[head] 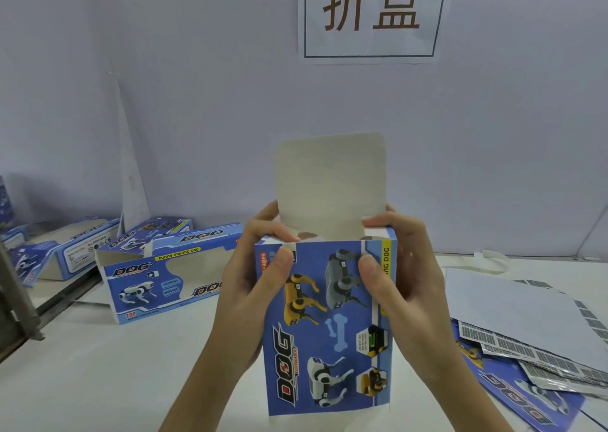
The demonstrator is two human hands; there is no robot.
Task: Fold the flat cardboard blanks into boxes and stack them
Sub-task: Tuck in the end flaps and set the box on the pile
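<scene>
Head view: both hands (pixel 329 267) gripping upright box (pixel 329 326), folded boxes (pixel 158 277) left, flat blanks (pixel 533 395) right.

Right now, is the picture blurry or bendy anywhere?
Head view: soft all over; the blue printed cardboard box in both hands reads clearest, though its small print smears. The white wall sign with brown characters stays legible. The white table edge bows from the wide lens. Light is even, shadows faint, no glare.
</scene>
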